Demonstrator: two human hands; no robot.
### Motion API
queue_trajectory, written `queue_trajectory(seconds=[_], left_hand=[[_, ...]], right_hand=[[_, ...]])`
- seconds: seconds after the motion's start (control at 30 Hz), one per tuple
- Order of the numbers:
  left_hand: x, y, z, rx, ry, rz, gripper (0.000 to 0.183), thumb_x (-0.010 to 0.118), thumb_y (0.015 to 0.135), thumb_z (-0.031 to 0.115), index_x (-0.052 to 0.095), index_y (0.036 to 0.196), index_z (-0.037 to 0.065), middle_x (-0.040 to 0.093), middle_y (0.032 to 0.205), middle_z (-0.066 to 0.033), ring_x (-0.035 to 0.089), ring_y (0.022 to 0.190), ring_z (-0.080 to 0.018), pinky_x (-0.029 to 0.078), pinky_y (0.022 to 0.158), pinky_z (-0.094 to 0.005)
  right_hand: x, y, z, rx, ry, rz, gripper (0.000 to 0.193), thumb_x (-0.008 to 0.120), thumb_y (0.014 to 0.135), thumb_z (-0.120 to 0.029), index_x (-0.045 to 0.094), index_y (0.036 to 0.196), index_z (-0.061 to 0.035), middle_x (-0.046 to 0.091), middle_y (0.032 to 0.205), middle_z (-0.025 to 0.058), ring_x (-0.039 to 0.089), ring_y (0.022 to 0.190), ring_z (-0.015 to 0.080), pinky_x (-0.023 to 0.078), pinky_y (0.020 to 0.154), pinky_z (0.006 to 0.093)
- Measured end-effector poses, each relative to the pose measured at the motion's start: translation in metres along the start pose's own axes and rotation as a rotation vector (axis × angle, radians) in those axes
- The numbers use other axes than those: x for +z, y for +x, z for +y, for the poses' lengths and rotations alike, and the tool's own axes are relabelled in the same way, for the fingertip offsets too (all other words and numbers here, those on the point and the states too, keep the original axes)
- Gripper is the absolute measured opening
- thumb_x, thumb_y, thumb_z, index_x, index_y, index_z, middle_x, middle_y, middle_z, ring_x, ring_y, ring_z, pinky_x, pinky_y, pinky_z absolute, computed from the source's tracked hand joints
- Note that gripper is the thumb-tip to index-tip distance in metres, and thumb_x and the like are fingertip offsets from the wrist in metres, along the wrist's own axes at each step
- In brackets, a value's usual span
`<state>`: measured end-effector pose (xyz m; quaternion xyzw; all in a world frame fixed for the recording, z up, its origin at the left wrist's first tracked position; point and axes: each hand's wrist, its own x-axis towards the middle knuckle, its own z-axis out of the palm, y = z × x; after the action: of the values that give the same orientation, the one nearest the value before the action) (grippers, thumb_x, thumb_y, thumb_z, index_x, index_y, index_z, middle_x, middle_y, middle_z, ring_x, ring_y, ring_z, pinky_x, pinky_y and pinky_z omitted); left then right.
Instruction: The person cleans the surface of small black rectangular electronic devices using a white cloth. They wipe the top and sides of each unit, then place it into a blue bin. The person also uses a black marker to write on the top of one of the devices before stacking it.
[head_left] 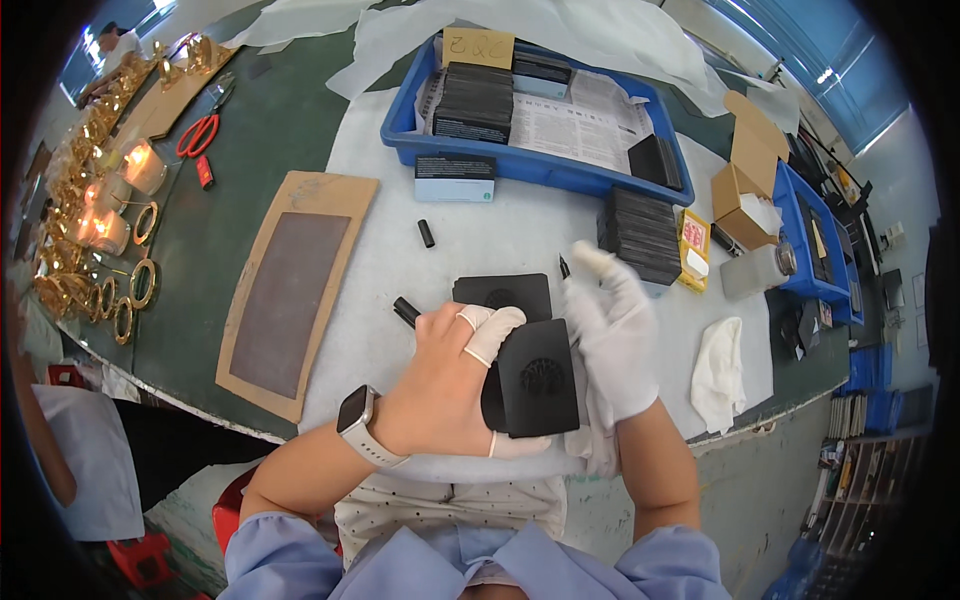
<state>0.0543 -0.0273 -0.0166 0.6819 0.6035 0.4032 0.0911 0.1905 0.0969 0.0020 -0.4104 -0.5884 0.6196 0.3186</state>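
Observation:
My left hand wears pale finger cots and grips flat black cards. The front card has rounded top corners and a round tree design; at least one more lies behind it. Just beyond, another black card lies partly under my fingers. My right hand, in a white glove, is at the cards' right edge. A black pen shows its tip beside the gloved thumb, its body hidden; it appears held there. A loose pen cap lies farther away. Another black pen lies by my left knuckles.
A blue tray at the back holds stacked black cards. Another card stack stands right, by a yellow box and a bottle. A cardboard-edged board lies left. Beyond are red scissors, lit candles and gold rings.

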Motion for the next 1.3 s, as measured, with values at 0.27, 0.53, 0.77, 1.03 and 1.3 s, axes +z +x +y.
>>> queue_trajectory(seconds=[0.27, 0.53, 0.77, 1.03, 1.3], left_hand=[[-0.004, 0.000, -0.002, -0.043, 0.007, 0.006, 0.099, 0.088, 0.050, 0.049, 0.046, 0.127, 0.002, 0.047, 0.109, -0.0118, 0.043, 0.098, -0.0289, 0.030, 0.089, -0.0406], [-0.002, 0.000, 0.000, 0.036, -0.067, -0.100, 0.097, 0.085, 0.056, 0.050, 0.046, 0.128, -0.002, 0.048, 0.110, -0.0148, 0.045, 0.101, -0.0321, 0.031, 0.089, -0.0433], [-0.005, -0.002, -0.001, 0.056, -0.070, -0.109, 0.107, 0.088, 0.053, 0.049, 0.039, 0.136, 0.002, 0.048, 0.112, -0.0105, 0.043, 0.102, -0.0288, 0.029, 0.090, -0.0406], [-0.006, 0.001, -0.006, -0.114, 0.093, 0.012, 0.120, 0.083, 0.051, 0.066, 0.037, 0.139, -0.002, 0.048, 0.118, -0.0141, 0.043, 0.104, -0.0304, 0.028, 0.093, -0.0441], [0.003, 0.002, -0.008, -0.077, 0.181, 0.163, 0.074, 0.086, 0.060, 0.046, 0.059, 0.114, 0.003, 0.057, 0.098, -0.0060, 0.048, 0.089, -0.0234, 0.029, 0.085, -0.0375]], right_hand=[[-0.019, -0.001, 0.004, -0.157, 0.070, 0.061, 0.048, 0.064, 0.092, -0.005, 0.045, 0.135, -0.0027, 0.063, 0.096, 0.0060, 0.063, 0.077, 0.0105, 0.051, 0.067, 0.0229], [-0.014, -0.011, 0.007, -0.014, 0.029, -0.313, 0.033, 0.063, 0.092, -0.009, 0.056, 0.125, -0.0052, 0.059, 0.084, -0.0003, 0.055, 0.067, 0.0051, 0.045, 0.058, 0.0201], [-0.024, -0.004, -0.004, -0.016, -0.022, -0.144, 0.027, 0.061, 0.094, -0.011, 0.060, 0.120, -0.0041, 0.063, 0.092, -0.0007, 0.056, 0.071, 0.0032, 0.047, 0.062, 0.0190], [-0.008, -0.008, 0.003, -0.136, 0.136, 0.027, 0.042, 0.061, 0.094, -0.007, 0.051, 0.134, -0.0020, 0.067, 0.102, 0.0045, 0.061, 0.082, 0.0031, 0.051, 0.060, 0.0180], [0.000, -0.016, 0.006, -0.165, 0.086, -0.035, 0.040, 0.060, 0.094, -0.007, 0.051, 0.133, -0.0024, 0.066, 0.084, 0.0017, 0.059, 0.064, 0.0028, 0.049, 0.054, 0.0178]])
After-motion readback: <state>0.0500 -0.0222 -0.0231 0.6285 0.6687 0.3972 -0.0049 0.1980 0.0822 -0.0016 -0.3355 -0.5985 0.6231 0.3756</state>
